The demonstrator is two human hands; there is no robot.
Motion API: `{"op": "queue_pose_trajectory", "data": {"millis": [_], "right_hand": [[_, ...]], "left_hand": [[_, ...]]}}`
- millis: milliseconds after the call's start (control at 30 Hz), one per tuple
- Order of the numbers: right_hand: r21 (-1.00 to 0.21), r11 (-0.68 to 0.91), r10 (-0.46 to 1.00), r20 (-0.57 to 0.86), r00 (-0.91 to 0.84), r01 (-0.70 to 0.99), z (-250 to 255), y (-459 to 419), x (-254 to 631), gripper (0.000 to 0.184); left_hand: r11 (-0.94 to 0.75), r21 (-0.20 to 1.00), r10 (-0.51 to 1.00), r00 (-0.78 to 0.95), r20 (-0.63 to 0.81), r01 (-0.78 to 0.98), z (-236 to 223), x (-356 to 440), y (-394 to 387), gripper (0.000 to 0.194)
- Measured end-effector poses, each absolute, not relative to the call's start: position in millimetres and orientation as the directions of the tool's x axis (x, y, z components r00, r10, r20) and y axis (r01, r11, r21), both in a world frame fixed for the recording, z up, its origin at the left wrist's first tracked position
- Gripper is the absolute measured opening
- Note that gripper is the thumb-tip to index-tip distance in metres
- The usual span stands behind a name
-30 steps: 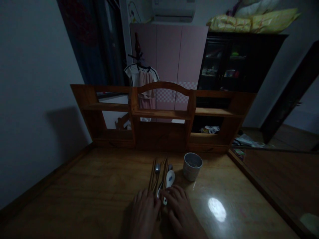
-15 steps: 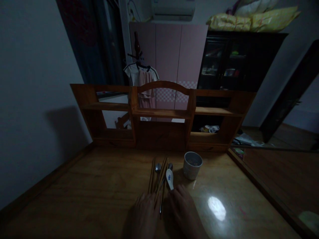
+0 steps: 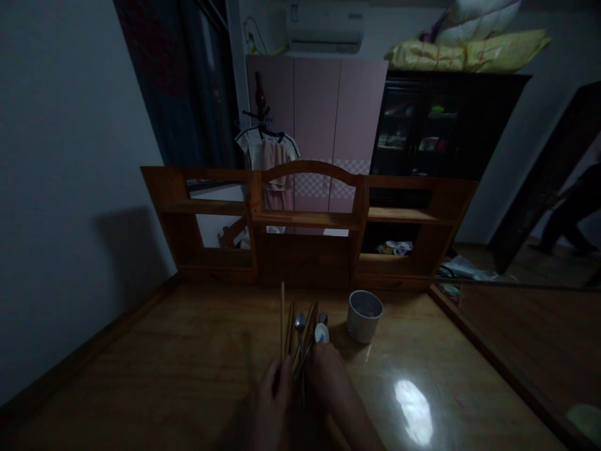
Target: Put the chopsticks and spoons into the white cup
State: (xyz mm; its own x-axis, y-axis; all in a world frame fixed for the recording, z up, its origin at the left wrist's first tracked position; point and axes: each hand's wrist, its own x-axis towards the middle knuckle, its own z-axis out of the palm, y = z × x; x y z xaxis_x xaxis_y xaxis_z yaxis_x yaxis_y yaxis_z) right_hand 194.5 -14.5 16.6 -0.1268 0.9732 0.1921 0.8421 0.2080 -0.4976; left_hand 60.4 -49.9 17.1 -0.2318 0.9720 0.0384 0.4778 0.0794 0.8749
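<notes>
Chopstick (image 3: 282, 319) raised | left hand (image 3: 273, 396) pinches it | right hand (image 3: 329, 371) grips spoon (image 3: 322, 333) | table edge (image 3: 501, 363) apart

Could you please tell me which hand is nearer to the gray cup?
Right: the right hand is in front and left of the gray cup; the left hand is farther left.

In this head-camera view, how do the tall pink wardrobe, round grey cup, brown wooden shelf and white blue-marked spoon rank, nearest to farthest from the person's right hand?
From the right hand:
1. White blue-marked spoon: right by the knuckles
2. Round grey cup: ahead, to the right
3. Brown wooden shelf: ahead, past the cup
4. Tall pink wardrobe: behind the shelf
</notes>
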Motion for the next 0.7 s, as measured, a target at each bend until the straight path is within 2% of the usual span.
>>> {"op": "queue_pose_trajectory", "data": {"millis": [100, 200, 333, 433, 600, 700], "right_hand": [[-0.52, 0.16, 0.98, 0.184, -0.073, 0.839, 17, -11, 194, 0.02], [-0.549, 0.144, 0.982, 0.179, -0.052, 0.823, 25, -16, 199, 0.014], [-0.73, 0.243, 0.968, 0.222, -0.115, 0.639, 49, -35, 214, 0.012], [-0.815, 0.313, 0.95, 0.27, -0.158, 0.488, 61, -51, 230, 0.011], [-0.736, 0.405, 0.91, 0.382, -0.161, 0.543, 54, -66, 262, 0.01], [-0.754, 0.376, 0.925, 0.335, -0.176, 0.539, 51, -74, 278, 0.013]], "left_hand": [[0.059, 0.96, 0.981, -0.196, -0.005, 0.275, 13, 60, -51, 0.052], [0.051, 0.995, 0.991, -0.126, -0.04, 0.086, 15, 58, -53, 0.055], [0.064, 0.996, 0.998, -0.006, -0.064, -0.063, 24, 56, -55, 0.05], [-0.001, 0.999, 0.997, 0.083, 0.005, -0.042, 32, 63, -56, 0.043], [-0.07, 0.996, 0.977, 0.203, 0.058, 0.054, 41, 93, -55, 0.027], [-0.068, 0.994, 0.959, 0.282, 0.043, 0.081, 39, 112, -53, 0.017]]}}
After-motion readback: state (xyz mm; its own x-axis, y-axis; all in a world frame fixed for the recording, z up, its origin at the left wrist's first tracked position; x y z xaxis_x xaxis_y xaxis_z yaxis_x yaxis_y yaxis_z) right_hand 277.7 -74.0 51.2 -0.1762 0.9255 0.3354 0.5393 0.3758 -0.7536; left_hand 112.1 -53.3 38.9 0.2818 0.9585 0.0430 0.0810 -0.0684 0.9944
